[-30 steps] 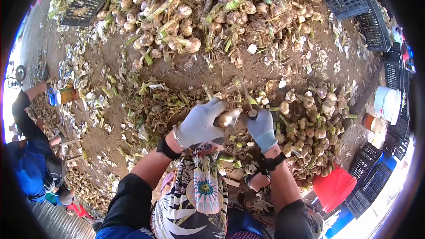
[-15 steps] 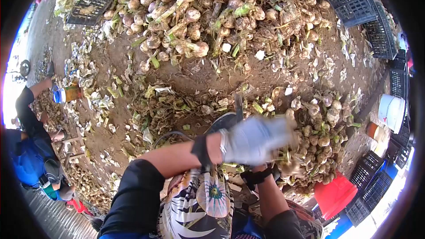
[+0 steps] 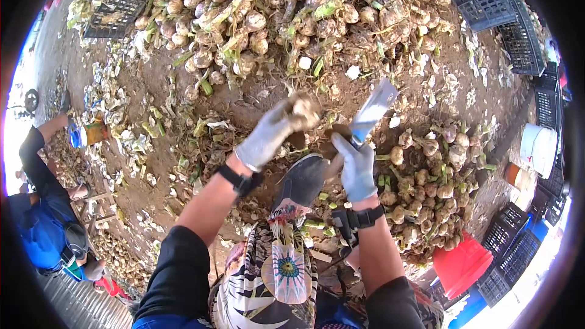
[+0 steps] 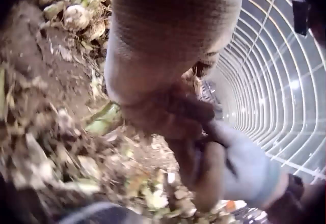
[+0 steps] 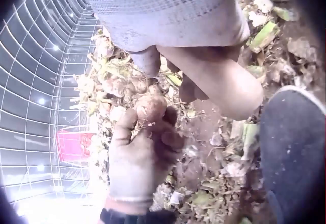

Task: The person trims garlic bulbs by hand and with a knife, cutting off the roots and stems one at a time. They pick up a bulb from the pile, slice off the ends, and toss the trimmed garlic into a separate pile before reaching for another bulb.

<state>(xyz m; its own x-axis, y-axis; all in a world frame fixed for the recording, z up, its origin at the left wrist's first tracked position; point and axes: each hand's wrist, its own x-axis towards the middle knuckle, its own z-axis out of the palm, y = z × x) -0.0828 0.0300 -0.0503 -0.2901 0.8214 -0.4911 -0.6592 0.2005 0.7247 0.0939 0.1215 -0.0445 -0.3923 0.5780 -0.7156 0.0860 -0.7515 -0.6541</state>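
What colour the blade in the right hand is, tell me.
Silvery grey; the blade shows best in the head view.

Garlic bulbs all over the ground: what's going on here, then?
A person's left hand, gloved in pale grey fabric, holds a round, soil-stained garlic bulb, while the right hand, gloved alike, grips a broad metal-bladed knife, its blade apart from the bulb. Ahead lies a large heap of soil-covered bulbs with stalks, and a smaller heap of pale brown bulbs to the right. Whether the held bulb is trimmed is unclear.
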